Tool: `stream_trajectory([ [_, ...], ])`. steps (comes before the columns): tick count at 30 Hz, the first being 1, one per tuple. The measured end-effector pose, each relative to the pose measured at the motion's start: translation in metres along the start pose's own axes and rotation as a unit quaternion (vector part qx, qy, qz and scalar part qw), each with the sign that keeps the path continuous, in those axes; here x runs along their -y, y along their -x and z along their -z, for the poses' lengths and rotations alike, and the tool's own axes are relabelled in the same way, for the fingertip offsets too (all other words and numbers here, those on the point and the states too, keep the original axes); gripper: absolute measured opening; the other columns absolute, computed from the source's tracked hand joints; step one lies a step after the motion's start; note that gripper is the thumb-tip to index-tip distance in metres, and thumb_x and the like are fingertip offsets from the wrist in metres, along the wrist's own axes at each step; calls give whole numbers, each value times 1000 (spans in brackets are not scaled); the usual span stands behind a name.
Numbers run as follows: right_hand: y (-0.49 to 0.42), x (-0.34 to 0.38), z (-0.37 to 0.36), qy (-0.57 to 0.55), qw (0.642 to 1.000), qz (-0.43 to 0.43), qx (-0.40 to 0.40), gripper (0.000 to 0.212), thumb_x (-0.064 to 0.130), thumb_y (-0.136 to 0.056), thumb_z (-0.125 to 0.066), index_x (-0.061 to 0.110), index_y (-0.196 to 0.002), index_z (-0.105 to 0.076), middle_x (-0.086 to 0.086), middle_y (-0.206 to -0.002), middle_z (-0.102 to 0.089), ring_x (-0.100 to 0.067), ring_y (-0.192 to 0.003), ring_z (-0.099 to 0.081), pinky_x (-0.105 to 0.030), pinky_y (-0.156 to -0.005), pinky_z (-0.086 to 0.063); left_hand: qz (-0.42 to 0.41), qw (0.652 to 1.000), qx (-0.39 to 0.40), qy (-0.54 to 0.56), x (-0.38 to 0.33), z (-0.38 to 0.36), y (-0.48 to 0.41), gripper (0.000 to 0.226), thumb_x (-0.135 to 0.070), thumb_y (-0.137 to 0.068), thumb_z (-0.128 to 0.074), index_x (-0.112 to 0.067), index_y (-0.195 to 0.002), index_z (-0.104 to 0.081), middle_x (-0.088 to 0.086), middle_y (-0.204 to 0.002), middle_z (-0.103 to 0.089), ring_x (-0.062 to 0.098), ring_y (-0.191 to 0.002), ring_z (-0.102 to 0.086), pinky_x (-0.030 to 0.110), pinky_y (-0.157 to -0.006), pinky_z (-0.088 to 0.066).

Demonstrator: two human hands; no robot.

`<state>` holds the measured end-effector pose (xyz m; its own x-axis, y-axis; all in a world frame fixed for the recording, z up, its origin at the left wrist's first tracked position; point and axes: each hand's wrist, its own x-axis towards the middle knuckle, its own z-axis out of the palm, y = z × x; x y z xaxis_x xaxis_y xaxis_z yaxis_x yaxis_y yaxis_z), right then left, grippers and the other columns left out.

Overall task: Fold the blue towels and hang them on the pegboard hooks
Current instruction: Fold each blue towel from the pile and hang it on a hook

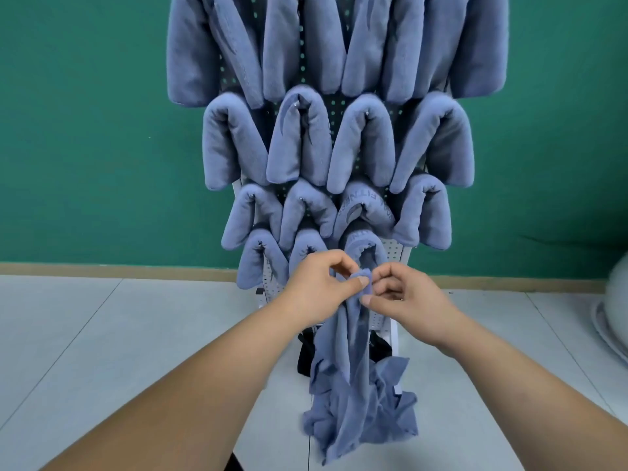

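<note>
A loose blue towel [353, 396] hangs crumpled in front of me, its lower end bunched near the floor. My left hand [316, 287] pinches its top corner between thumb and fingers. My right hand [404, 294] pinches the same corner from the right, the two hands almost touching. Behind them stands a white pegboard [394, 253] with several folded blue towels [299, 141] draped over its hooks in rows. The bottom row holds three towels, and bare board shows at its lower right.
A green wall [85, 130] with a tan baseboard runs behind the pegboard. The floor [102, 334] is pale tile. A blurred white object [611, 311] sits at the right edge. Something black [306, 355] lies at the pegboard's foot.
</note>
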<state>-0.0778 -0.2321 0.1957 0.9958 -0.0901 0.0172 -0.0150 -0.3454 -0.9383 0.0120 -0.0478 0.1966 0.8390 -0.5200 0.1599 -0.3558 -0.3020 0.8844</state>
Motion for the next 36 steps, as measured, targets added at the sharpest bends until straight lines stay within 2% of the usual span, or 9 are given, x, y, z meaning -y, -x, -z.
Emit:
stream_trajectory([
  [4, -15, -11, 9, -10, 1000, 2, 5, 5, 18, -98, -75, 15, -99, -71, -6, -79, -61, -18, -73, -51, -35, -72, -43, 12, 999, 41, 2, 9, 2, -10, 14, -25, -93, -79, -31, -100, -68, -15, -76, -63, 4, -56, -49, 21, -65, -44],
  [8, -23, -12, 18, 14, 999, 28, 18, 4, 13, -97, -74, 15, -94, -74, 0, -72, -53, -15, -66, -43, -22, -62, -36, 4, 991, 127, -38, 17, 2, -19, 42, -23, -97, -74, -42, -132, -63, -10, -77, -60, 3, -62, -52, 23, -71, -48],
  [12, -28, -17, 22, 77, 996, 42, 34, 7, 15, -94, -77, 21, -90, -76, 4, -70, -56, -12, -62, -41, -21, -60, -36, 15, 987, 144, -66, 27, -1, -24, 13, -26, -93, -79, -30, -102, -71, -9, -72, -62, 4, -59, -50, 27, -67, -48],
  [17, -31, -22, 27, 135, 990, 38, 12, 11, 17, -93, -77, 26, -86, -75, 10, -66, -58, -7, -57, -43, -18, -58, -36, -25, 985, 112, -127, 30, 5, -26, 20, -40, -83, -88, -30, -85, -70, -5, -96, -65, 9, -82, -65, 26, -82, -54],
  [21, -32, -23, 30, 154, 987, 34, -6, 11, 20, -92, -78, 28, -84, -75, 11, -63, -57, -7, -56, -42, -18, -56, -36, -25, 985, 89, -143, 29, 16, -30, 16, -37, -87, -85, -31, -84, -70, -6, -78, -69, 12, -73, -63, 39, -78, -56],
  [25, -29, -24, 36, 166, 985, 33, 17, 10, 30, -91, -82, 26, -85, -76, 13, -65, -57, -8, -57, -44, -21, -58, -37, -51, 979, 40, -195, 20, 29, -30, 15, -38, -88, -83, -30, -85, -71, -2, -70, -64, 4, -60, -51, 33, -66, -50],
  [28, -25, -26, 41, 154, 986, 14, 64, 14, 35, -89, -84, 25, -85, -76, 10, -68, -58, -11, -62, -47, -28, -64, -40, -52, 978, 3, -203, 18, 45, -30, 15, -38, -88, -83, -30, -82, -71, -4, -67, -65, 4, -60, -55, 28, -63, -49],
  [31, -21, -29, 53, 150, 984, -7, 97, 14, 35, -89, -84, 27, -82, -75, 9, -70, -60, -12, -65, -48, -32, -68, -40, -37, 975, -37, -214, 23, 64, -28, 16, -35, -88, -84, -28, -81, -72, -4, -65, -66, 8, -61, -59, 33, -65, -51],
  [36, -15, -31, 73, 118, 989, -44, 84, 12, 27, -90, -84, 19, -87, -76, 5, -74, -67, -11, -68, -54, -32, -75, -44, 17, 956, -103, -274, 38, 93, -23, 19, -38, -87, -84, -30, -77, -70, -9, -69, -67, 9, -68, -63, 31, -63, -51],
])
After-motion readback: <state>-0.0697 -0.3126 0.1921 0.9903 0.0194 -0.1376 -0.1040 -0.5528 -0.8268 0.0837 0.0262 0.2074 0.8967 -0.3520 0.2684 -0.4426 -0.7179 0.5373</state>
